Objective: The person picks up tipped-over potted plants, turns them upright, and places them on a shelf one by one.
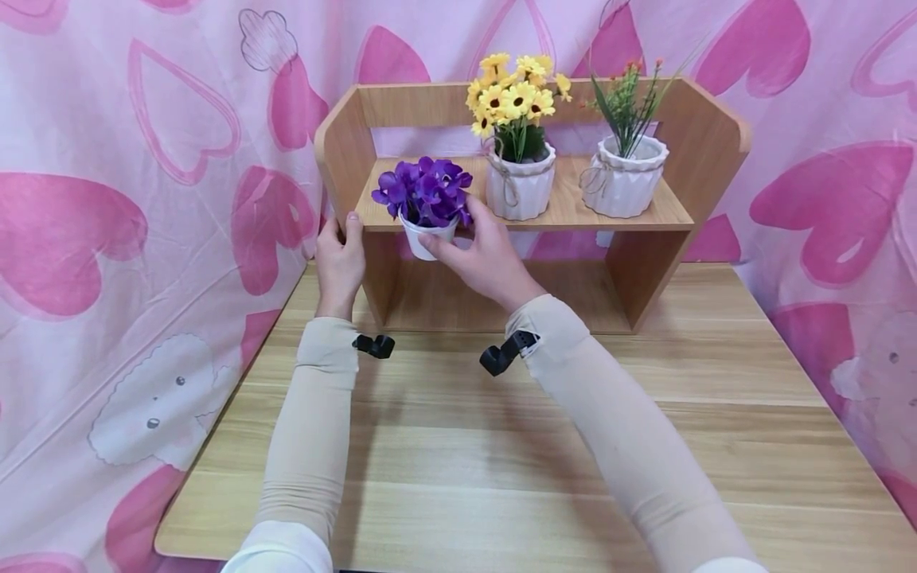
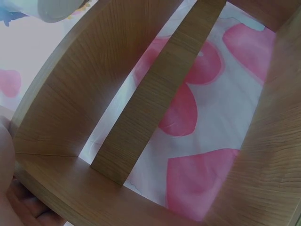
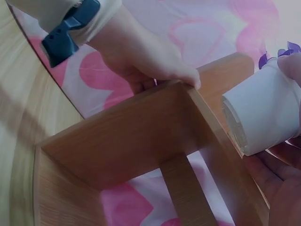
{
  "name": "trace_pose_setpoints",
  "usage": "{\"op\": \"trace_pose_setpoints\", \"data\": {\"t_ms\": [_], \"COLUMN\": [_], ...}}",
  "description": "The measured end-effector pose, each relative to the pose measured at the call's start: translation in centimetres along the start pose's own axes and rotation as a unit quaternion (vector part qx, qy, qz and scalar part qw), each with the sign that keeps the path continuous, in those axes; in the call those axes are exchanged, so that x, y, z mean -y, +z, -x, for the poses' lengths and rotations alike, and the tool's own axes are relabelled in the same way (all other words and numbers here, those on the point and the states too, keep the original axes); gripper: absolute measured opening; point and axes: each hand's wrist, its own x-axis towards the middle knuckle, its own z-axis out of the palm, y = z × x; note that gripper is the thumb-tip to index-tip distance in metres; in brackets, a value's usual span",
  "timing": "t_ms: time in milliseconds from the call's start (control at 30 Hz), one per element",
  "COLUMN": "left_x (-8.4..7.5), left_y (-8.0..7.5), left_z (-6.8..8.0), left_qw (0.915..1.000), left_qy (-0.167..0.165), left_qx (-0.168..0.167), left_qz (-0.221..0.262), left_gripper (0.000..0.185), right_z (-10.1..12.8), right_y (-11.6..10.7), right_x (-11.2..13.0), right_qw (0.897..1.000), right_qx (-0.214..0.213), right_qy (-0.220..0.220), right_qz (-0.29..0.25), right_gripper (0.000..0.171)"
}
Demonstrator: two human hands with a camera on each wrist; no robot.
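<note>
In the head view my right hand (image 1: 487,251) holds a small white pot of purple flowers (image 1: 428,199), thumb on its near side. The pot is in front of the upper board's front edge, toward the left end. The right wrist view shows the pot (image 3: 263,108) tilted, its base facing the board. My left hand (image 1: 340,259) grips the left side panel of the wooden shelf (image 1: 501,226) where the upper board meets it. From the left wrist, the thumb lies on the near side and the fingers (image 2: 35,209) curl behind the panel.
On the upper board stand a white ribbed pot with yellow flowers (image 1: 520,183) and, farther right, a white pot with a green plant (image 1: 623,179). The shelf stands at the back of a wooden table (image 1: 444,446). A pink heart-patterned curtain (image 1: 179,263) hangs behind and beside it.
</note>
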Motion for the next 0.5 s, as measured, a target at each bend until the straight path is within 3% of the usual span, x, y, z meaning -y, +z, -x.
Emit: {"op": "trace_pose_setpoints", "data": {"t_ms": [233, 500], "left_x": [0.0, -0.2], "left_y": [0.0, -0.2], "left_z": [0.1, 0.1], "left_qw": [1.0, 0.9998], "left_qy": [-0.005, -0.014], "left_qx": [0.004, 0.012], "left_qz": [-0.004, -0.006], "left_gripper": [0.058, 0.061], "right_z": [-1.6, -3.2], "right_y": [-0.2, 0.2], "right_x": [0.6, 1.2], "right_qw": [1.0, 0.998], "right_qx": [-0.012, -0.028], "right_qy": [0.006, 0.052], "right_qz": [0.002, 0.029], "right_gripper": [0.071, 0.072]}}
